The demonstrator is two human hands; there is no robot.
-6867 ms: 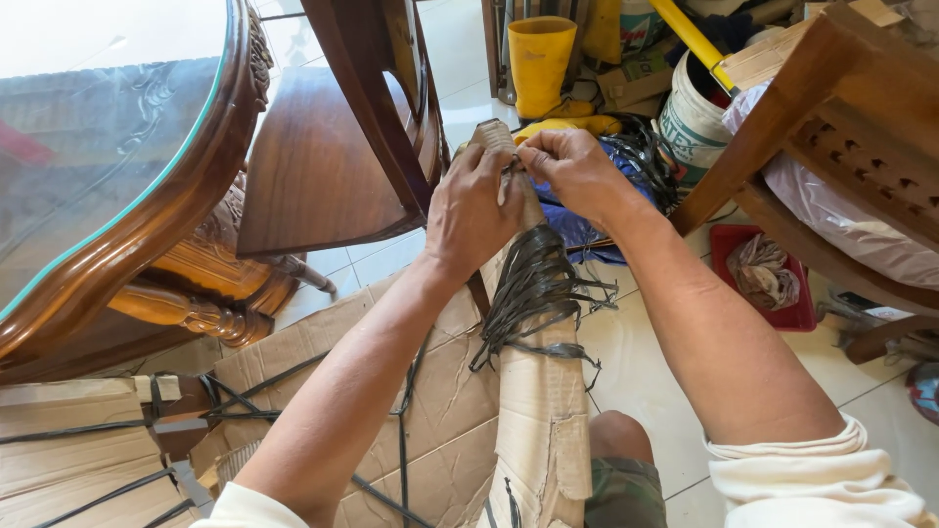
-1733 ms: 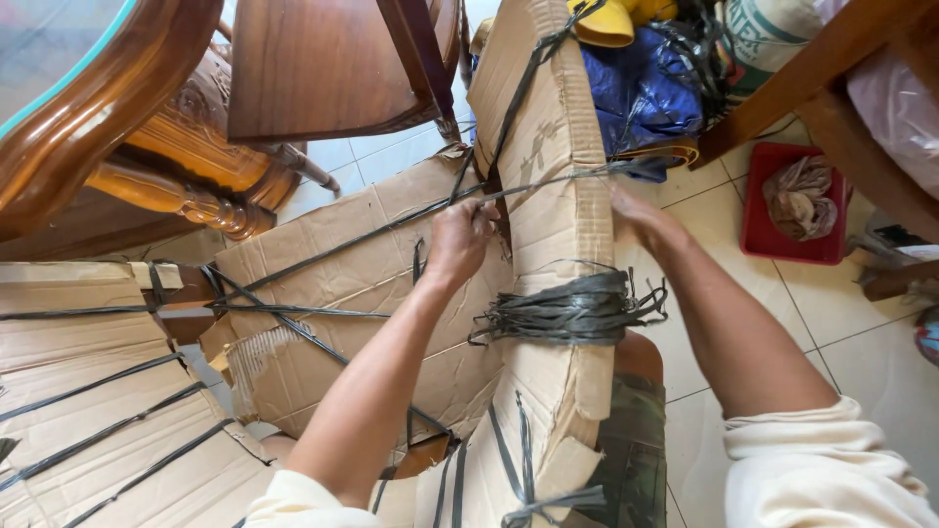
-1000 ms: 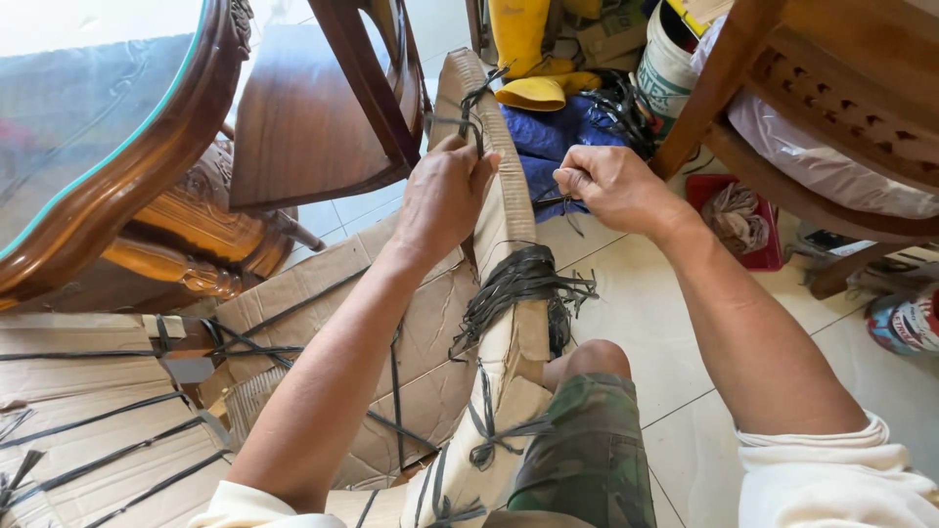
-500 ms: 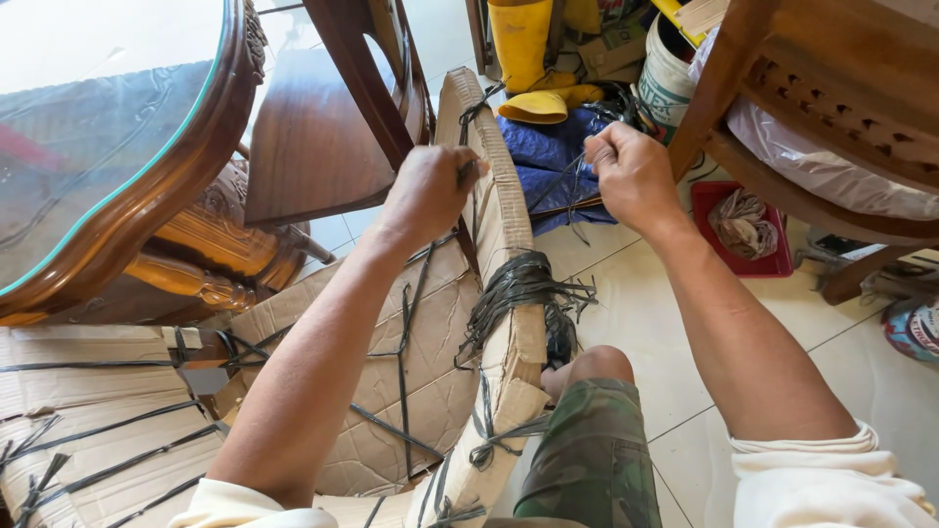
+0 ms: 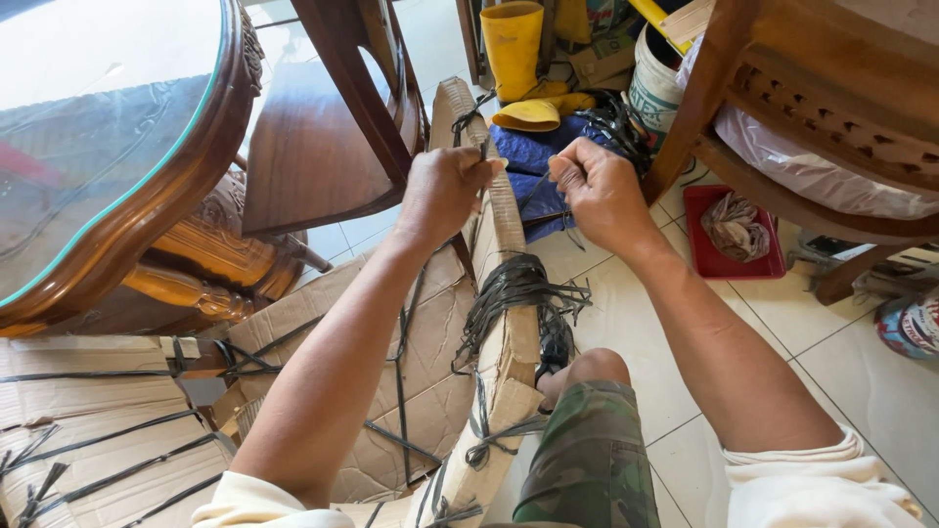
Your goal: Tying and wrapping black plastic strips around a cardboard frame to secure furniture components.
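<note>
Left hand closed in a fist at the far top edge of a cardboard-wrapped piece, fingers pressed together and pinching a black plastic strap against the cardboard. Right hand just to the right, apart from the cardboard, fingers curled shut around another stretch of the same dark strap running down to the left. Cardboard-wrapped piece standing on edge at centre, leaning from the near knee up toward the far chairs. Tangled bundle of black straps wound around its middle, loose ends sticking out right. More strapped cardboard lying flat at near left. Camouflage shorts and a bare knee at near centre, touching the cardboard. Glass-topped wooden desk at far left, wooden chair beside it. Yellow rubber boots and blue tarp at far centre. Red tray with crumpled rag on tiled floor at right, under another wooden chair.
</note>
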